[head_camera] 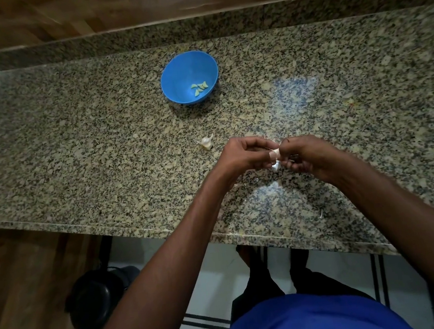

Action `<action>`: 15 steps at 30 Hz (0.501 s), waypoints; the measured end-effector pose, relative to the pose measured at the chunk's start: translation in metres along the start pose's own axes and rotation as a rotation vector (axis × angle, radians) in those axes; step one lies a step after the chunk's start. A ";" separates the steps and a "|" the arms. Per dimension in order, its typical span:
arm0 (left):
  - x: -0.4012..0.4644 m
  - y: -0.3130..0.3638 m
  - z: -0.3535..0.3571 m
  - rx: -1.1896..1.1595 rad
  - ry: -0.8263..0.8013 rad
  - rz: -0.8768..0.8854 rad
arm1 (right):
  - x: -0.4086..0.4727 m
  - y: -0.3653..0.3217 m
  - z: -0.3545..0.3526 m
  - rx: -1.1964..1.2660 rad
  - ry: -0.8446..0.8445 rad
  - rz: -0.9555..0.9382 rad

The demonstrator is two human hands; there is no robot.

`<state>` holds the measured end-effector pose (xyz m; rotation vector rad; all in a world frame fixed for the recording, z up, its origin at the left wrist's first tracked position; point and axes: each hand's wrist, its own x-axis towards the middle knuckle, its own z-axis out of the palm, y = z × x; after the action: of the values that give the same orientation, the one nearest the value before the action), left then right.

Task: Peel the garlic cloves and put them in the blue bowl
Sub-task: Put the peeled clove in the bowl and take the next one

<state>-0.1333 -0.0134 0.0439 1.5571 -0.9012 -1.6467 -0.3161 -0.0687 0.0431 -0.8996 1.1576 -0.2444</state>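
Right up close at the bottom is the person's blue shirt (pixel 315 317), with both bare forearms reaching forward over the near edge of the desk (pixel 74 141), which is a long speckled granite slab and easily the biggest thing here, with a wood-look wall behind it and a wood panel at the left. Down below the desk edge you can see white floor tiles (pixel 212 280) with dark lines, and something dark and round on the floor at the left, can't really tell what it is. Next in size is the blue bowl (pixel 190 77), sitting toward the back of the desk, well apart from the hands, with a small bunch of peeled cloves (pixel 199 87) lying in the bottom of it, looking kinda greenish against the blue. Both hands meet over the near middle of the desk: the left hand (pixel 242 159) has its fingers curled and pinches a garlic clove (pixel 276 155), and the right hand (pixel 309 158) is curled too, its fingertips pinching at the same clove from the other side. Just left of the hands, another bit of unpeeled garlic (pixel 207 143) lies on the desk. A few pale scraps of skin (pixel 275 167) sit on the desk right under the hands.
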 end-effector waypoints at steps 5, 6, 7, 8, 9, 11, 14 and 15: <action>0.002 -0.004 0.000 0.031 0.046 -0.036 | 0.002 0.003 0.001 -0.102 -0.005 -0.064; 0.003 -0.004 -0.001 0.035 0.049 -0.039 | 0.003 0.005 0.000 -0.112 -0.005 -0.079; 0.003 -0.003 -0.001 0.032 0.047 -0.043 | 0.003 0.005 0.000 -0.124 -0.010 -0.095; 0.002 -0.003 -0.001 0.026 0.040 -0.049 | 0.002 0.006 -0.001 -0.139 -0.020 -0.111; 0.002 -0.002 -0.002 0.015 0.029 -0.054 | 0.002 0.006 -0.002 -0.155 -0.028 -0.125; 0.002 -0.001 -0.003 0.000 0.007 -0.056 | 0.003 0.007 -0.004 -0.184 -0.033 -0.143; 0.002 -0.001 -0.003 -0.001 0.010 -0.052 | 0.005 0.008 -0.006 -0.209 -0.011 -0.165; 0.002 -0.001 -0.002 -0.003 0.022 -0.051 | 0.005 0.009 -0.006 -0.219 -0.003 -0.174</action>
<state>-0.1314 -0.0143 0.0420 1.6047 -0.8539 -1.6625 -0.3212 -0.0690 0.0328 -1.1955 1.1183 -0.2603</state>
